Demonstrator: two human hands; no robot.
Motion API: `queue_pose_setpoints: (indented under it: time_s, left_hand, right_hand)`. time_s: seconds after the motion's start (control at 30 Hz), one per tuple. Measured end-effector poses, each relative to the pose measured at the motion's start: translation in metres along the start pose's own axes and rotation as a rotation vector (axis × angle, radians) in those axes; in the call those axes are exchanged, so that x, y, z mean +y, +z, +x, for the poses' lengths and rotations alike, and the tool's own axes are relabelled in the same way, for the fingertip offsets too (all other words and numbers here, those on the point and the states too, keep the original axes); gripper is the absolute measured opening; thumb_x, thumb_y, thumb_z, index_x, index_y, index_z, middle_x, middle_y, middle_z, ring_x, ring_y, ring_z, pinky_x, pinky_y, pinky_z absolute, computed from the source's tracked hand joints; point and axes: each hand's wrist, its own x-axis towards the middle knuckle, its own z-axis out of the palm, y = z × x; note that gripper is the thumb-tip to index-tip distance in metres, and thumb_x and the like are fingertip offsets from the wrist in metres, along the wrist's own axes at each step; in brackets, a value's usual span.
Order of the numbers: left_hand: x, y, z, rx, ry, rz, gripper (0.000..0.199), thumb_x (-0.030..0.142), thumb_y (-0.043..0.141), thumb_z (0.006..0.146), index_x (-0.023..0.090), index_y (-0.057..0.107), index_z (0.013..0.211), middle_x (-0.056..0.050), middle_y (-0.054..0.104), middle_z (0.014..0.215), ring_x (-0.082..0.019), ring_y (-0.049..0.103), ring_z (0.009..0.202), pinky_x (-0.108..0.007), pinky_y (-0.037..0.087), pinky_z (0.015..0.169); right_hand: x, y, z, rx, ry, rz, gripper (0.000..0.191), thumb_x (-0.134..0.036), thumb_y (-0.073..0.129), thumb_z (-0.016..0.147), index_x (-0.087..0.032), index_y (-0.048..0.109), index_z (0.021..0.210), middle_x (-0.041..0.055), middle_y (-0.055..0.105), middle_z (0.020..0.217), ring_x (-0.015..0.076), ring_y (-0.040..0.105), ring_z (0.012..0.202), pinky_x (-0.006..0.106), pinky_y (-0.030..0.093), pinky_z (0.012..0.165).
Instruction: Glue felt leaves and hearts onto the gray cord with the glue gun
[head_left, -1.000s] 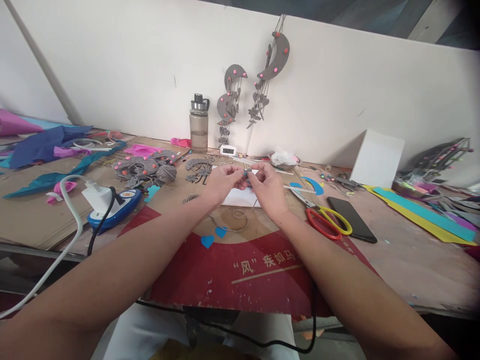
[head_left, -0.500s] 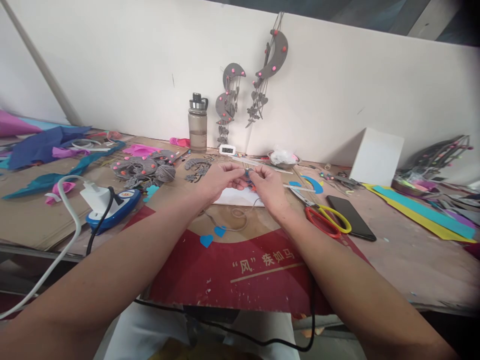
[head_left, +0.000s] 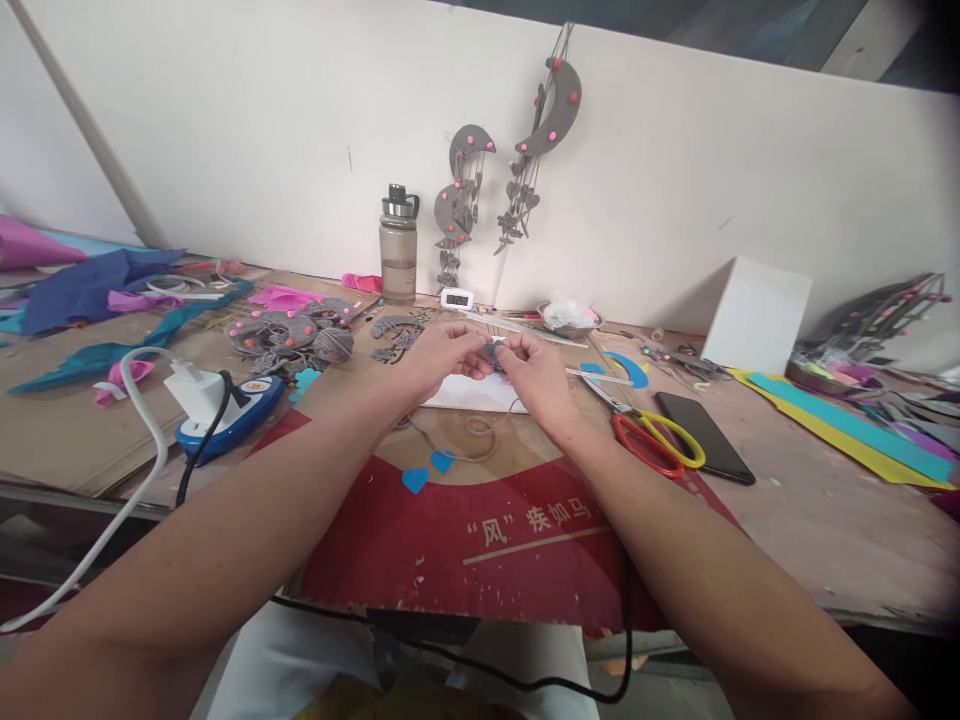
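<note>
My left hand (head_left: 450, 357) and my right hand (head_left: 532, 372) meet over a white paper (head_left: 476, 393) at the middle of the table. Between their pinched fingertips is a small grey piece (head_left: 495, 350), partly hidden by the fingers. A grey cord (head_left: 457, 458) curls on the cardboard just below the hands. Two blue paper hearts (head_left: 415, 481) lie nearer to me on the cardboard. To the right of my right hand rest scissors (head_left: 651, 440) with one red and one yellow handle.
A black phone (head_left: 705, 438) lies beside the scissors. A bottle (head_left: 398, 245) and a small white clock (head_left: 457, 299) stand behind the hands. At left are a blue power strip (head_left: 232, 415) and grey crescents with pink dots (head_left: 289, 332). Similar crescents (head_left: 559, 110) hang on the wall.
The fingers have shifted slightly around the small grey piece, and orange bits seen below it before no longer show. The whole view has moved a little.
</note>
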Motion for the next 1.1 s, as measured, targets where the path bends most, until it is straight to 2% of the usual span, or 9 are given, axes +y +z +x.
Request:
queue_pose_setpoints:
  time_s: [0.23,0.43,0.57,0.77,0.87,1.0,1.1]
  left_hand:
    - [0.005,-0.001,-0.003,0.035,0.024,0.176,0.007,0.015,0.066,0.075,0.009,0.064,0.078,-0.007,0.068,0.063,-0.012,0.063,0.056,-0.026,0.053,0.060]
    - [0.001,-0.009,0.002,0.104,0.085,0.418,0.005,0.017,0.066,0.075,0.013,0.064,0.076,-0.003,0.066,0.058,-0.012,0.063,0.053,-0.023,0.051,0.056]
    - [-0.007,-0.021,0.011,0.206,0.145,0.481,0.005,0.015,0.069,0.072,0.015,0.064,0.074,0.000,0.063,0.054,-0.011,0.060,0.049,-0.021,0.047,0.051]
    - [-0.011,-0.040,0.020,0.419,0.171,0.239,0.008,0.011,0.070,0.071,0.014,0.064,0.068,0.000,0.061,0.052,-0.008,0.055,0.043,-0.017,0.040,0.046]
    - [-0.010,-0.047,0.024,0.511,0.195,0.109,0.008,0.014,0.069,0.073,0.012,0.063,0.068,0.000,0.059,0.051,-0.007,0.054,0.044,-0.017,0.041,0.047]
    - [-0.006,-0.057,0.028,0.570,0.235,-0.258,0.009,0.017,0.065,0.078,0.012,0.059,0.072,0.001,0.060,0.060,-0.006,0.055,0.051,-0.017,0.045,0.052]
    - [-0.004,-0.063,0.030,0.548,0.258,-0.440,0.013,0.017,0.065,0.079,0.013,0.056,0.071,0.001,0.058,0.063,-0.004,0.054,0.053,-0.015,0.044,0.052]
  right_hand:
    - [0.007,0.000,0.004,-0.064,-0.008,-0.002,0.018,-0.035,0.053,0.076,-0.017,0.057,0.072,-0.0018,0.054,0.065,0.0114,0.043,0.061,0.025,0.033,0.059]
    - [0.011,0.002,0.006,-0.102,0.063,0.016,0.023,-0.035,0.052,0.078,-0.017,0.061,0.090,-0.0010,0.058,0.073,0.0111,0.045,0.062,0.025,0.036,0.059]
    - [0.009,0.002,0.004,-0.131,0.056,0.007,0.023,-0.038,0.050,0.081,-0.018,0.061,0.082,-0.0018,0.056,0.069,0.0104,0.045,0.059,0.024,0.036,0.058]
    - [0.005,0.004,0.000,-0.170,0.043,0.004,0.026,-0.037,0.047,0.083,-0.018,0.065,0.082,-0.0037,0.052,0.062,0.0099,0.042,0.055,0.023,0.034,0.056]
    - [-0.001,0.002,-0.003,-0.204,0.018,0.051,0.026,-0.038,0.049,0.083,-0.018,0.066,0.082,-0.0041,0.051,0.063,0.0091,0.040,0.055,0.023,0.033,0.054]
    - [-0.012,-0.003,-0.008,-0.387,-0.036,0.189,0.026,-0.041,0.054,0.082,-0.018,0.066,0.085,-0.0046,0.051,0.064,0.0082,0.041,0.054,0.022,0.034,0.053]
    - [-0.017,-0.008,-0.008,-0.571,-0.149,0.178,0.031,-0.044,0.052,0.085,-0.018,0.068,0.085,-0.0001,0.063,0.077,0.0104,0.054,0.069,0.024,0.042,0.067]
